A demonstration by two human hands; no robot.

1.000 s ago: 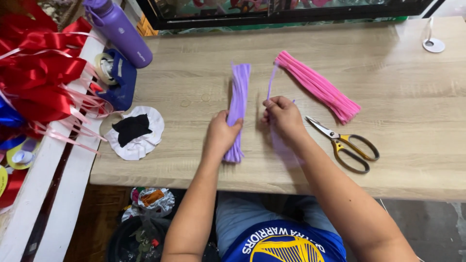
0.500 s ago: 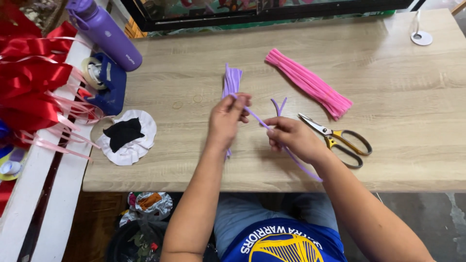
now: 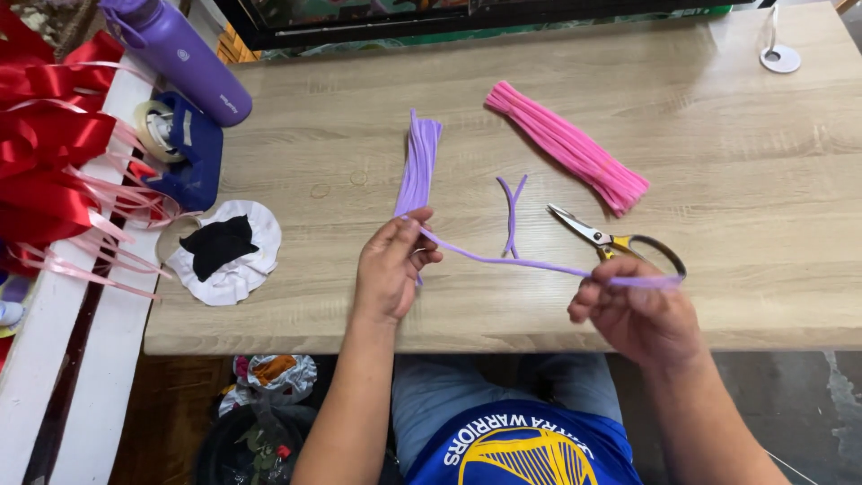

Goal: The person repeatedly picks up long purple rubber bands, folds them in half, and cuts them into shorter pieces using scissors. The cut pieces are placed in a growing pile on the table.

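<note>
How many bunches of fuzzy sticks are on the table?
2: a purple bunch just beyond the left hand, and a pink bunch farther right, above the scissors.

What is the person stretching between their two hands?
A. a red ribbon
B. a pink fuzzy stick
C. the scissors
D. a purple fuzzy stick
D: the left hand and the right hand each pinch one end of a single purple fuzzy stick, held above the wooden table; the pink bundle and the scissors lie untouched on it.
</note>
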